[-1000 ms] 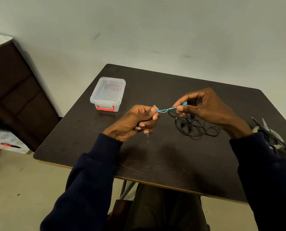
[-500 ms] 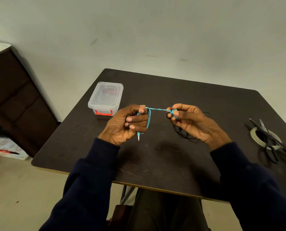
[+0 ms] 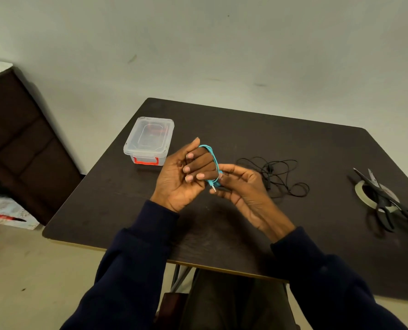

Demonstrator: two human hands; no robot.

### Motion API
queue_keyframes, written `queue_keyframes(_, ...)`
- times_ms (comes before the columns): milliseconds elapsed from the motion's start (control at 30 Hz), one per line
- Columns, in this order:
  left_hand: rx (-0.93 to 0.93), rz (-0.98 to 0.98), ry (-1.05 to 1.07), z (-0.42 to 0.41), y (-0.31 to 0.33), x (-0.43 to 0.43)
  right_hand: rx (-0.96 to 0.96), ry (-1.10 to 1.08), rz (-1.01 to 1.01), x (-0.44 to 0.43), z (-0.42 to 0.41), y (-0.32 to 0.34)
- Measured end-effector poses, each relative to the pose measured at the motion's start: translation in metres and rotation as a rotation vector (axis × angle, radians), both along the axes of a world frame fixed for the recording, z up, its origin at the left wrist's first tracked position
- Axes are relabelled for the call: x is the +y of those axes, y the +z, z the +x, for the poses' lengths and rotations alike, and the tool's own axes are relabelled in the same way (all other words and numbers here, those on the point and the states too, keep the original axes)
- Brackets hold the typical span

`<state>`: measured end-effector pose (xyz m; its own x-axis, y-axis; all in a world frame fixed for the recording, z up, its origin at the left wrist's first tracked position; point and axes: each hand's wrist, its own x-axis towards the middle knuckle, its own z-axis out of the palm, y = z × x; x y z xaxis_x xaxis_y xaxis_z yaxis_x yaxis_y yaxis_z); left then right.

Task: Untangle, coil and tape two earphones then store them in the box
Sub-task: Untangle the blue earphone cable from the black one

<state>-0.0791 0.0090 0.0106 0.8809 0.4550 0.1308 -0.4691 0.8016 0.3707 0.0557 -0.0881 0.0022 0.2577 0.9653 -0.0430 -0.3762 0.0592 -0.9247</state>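
The teal earphone (image 3: 213,163) is now wound in loops around the fingers of the left hand (image 3: 186,172), where half a second ago a straight run of cord was stretched between the two hands. That run has been taken up into the coil, and the plug end is left dangling just below the curled fingers. The left hand is held palm-up and half closed, with the coil carried on it. The right hand (image 3: 241,186) is held loosely open, its fingertips pinched lightly on the cord's tail beside the plug. Coiling of this first earphone is judged nearly finished; taping would be called for next.

The black earphone (image 3: 276,176) is left in a loose tangle on the table (image 3: 293,139), just right of the hands and untouched. The tape roll (image 3: 360,189) and scissors (image 3: 386,201) are lying at the far right, well apart. The box (image 3: 150,139) is seen at the left, lid on, nothing stored yet.
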Motion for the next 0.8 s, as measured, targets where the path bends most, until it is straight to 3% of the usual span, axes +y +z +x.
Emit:
queue_keyframes(400, 0.063, 0.1, -0.025, -0.003, 0.002, 0.001, -0.178, -0.033, 0.065, -0.002, -0.013, 0.004)
queue_keyframes(600, 0.048, 0.107, 0.002, -0.006, 0.003, 0.0, -0.076, -0.05, 0.024, 0.001, -0.011, 0.003)
queue_keyframes(800, 0.188, 0.324, 0.057, -0.012, 0.01, 0.002, -0.214, -0.109, 0.086, 0.003, -0.009, -0.002)
